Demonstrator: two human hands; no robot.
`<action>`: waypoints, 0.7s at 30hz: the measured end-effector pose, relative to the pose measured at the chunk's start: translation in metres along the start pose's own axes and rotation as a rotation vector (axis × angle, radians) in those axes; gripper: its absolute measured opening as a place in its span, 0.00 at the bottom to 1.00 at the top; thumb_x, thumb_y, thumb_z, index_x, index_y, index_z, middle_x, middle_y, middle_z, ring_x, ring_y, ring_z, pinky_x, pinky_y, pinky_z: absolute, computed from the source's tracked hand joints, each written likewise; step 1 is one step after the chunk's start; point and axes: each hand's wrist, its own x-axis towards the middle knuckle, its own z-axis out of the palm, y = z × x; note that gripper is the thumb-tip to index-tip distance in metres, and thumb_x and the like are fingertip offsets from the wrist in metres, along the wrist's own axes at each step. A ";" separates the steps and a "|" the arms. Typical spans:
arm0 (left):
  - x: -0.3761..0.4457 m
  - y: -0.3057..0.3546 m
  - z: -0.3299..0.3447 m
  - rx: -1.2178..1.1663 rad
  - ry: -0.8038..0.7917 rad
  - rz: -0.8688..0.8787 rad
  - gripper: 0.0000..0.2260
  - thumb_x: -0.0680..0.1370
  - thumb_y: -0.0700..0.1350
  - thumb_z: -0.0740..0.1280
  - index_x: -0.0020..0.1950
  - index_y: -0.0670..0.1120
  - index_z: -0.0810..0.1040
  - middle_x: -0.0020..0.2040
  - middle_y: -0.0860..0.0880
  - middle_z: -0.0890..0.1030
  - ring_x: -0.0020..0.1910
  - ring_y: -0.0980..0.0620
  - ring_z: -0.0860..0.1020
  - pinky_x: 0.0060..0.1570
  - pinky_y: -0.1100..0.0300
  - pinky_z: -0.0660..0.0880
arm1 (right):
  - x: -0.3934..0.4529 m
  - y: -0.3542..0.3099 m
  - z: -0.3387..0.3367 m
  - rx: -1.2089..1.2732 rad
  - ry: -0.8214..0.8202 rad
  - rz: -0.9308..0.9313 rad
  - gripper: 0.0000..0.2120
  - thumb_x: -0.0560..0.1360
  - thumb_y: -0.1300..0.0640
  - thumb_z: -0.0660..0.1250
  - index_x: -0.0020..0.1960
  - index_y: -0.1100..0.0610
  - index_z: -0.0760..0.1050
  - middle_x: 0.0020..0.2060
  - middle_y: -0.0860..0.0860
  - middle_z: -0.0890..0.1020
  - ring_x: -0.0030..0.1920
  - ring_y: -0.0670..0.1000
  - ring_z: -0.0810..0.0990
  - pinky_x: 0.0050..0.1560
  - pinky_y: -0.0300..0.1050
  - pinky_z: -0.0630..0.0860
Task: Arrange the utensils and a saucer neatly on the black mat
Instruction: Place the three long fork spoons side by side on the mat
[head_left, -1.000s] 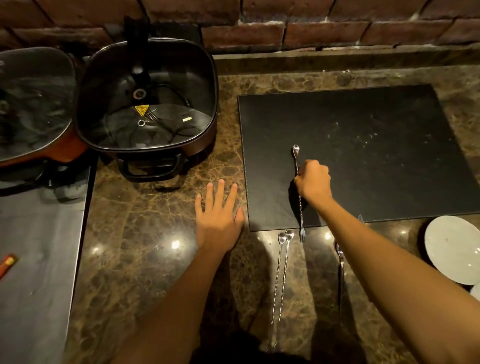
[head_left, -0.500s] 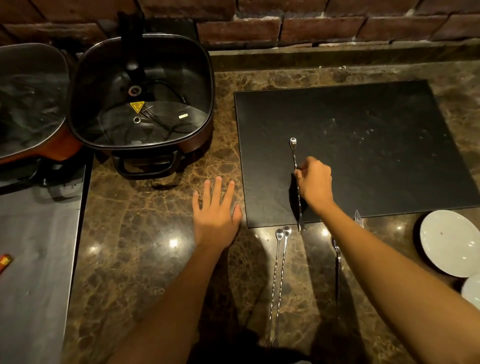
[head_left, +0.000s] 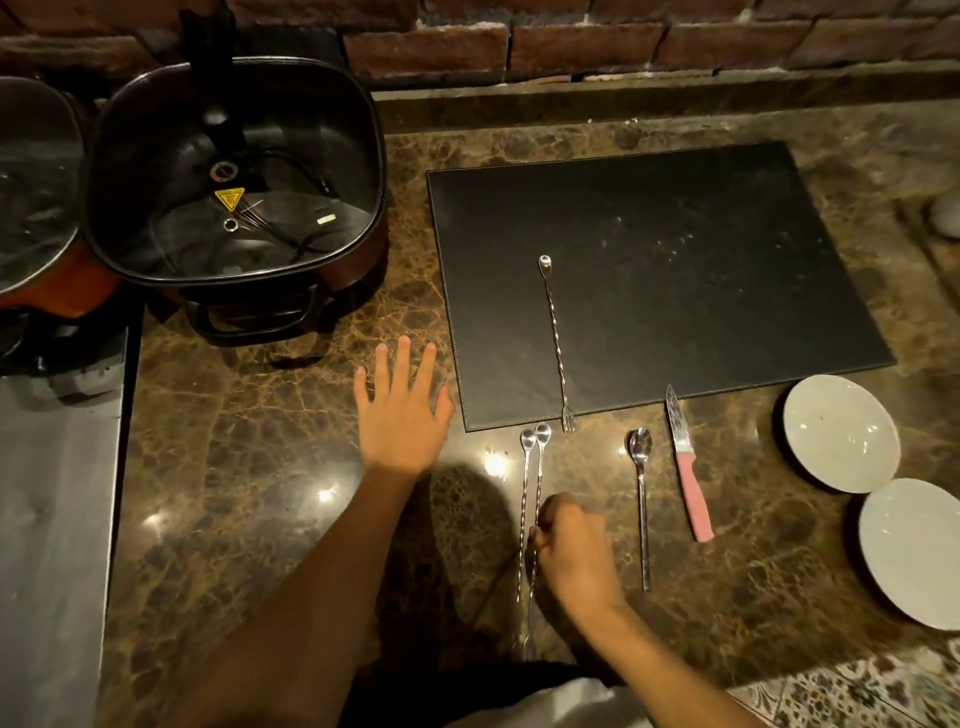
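Withdrawn from the black mat (head_left: 701, 270) since the earlier frames, the right hand (head_left: 574, 556) now sits low in the centre of the frame, its curled fingers closing on the twisted stems of two long bar spoons (head_left: 532, 514) that lie side by side on the marble worktop (head_left: 249, 467); the grip itself is partly hidden by the knuckles. Released by that hand, a twisted fork-ended stirrer (head_left: 556, 343) lies lengthwise on the mat's left part — its prongs overhang the near edge. Left hand (head_left: 402, 410): flat and spread on the worktop just left of the mat, holding nothing. Right of the spoons, a plain spoon (head_left: 643, 499) and a pink-handled knife (head_left: 685, 467) lie apart on the worktop, the knife tip touching the mat edge. Two white saucers (head_left: 841, 431) rest at lower right, the nearer one cut off by the frame. Upper left: a lidded electric pan (head_left: 234, 171), its contents dim behind the glass.
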 end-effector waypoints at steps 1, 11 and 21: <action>0.000 -0.001 0.001 0.000 0.007 0.006 0.27 0.83 0.58 0.50 0.82 0.52 0.61 0.82 0.44 0.62 0.81 0.39 0.58 0.76 0.35 0.57 | -0.001 -0.003 0.000 -0.017 0.006 -0.002 0.01 0.75 0.63 0.65 0.45 0.58 0.74 0.37 0.51 0.78 0.39 0.52 0.78 0.35 0.43 0.69; 0.000 -0.002 0.004 0.011 0.022 0.018 0.27 0.83 0.58 0.49 0.82 0.52 0.61 0.82 0.44 0.63 0.81 0.39 0.59 0.76 0.35 0.58 | -0.001 -0.006 -0.003 0.027 -0.006 0.050 0.06 0.72 0.68 0.62 0.44 0.60 0.75 0.35 0.51 0.78 0.38 0.52 0.78 0.36 0.46 0.74; 0.002 -0.001 0.006 -0.013 0.025 -0.005 0.28 0.82 0.58 0.50 0.81 0.53 0.61 0.82 0.45 0.63 0.81 0.40 0.59 0.76 0.35 0.58 | 0.072 -0.030 -0.046 0.107 0.108 -0.046 0.04 0.74 0.64 0.66 0.46 0.57 0.74 0.38 0.51 0.79 0.34 0.43 0.75 0.28 0.31 0.70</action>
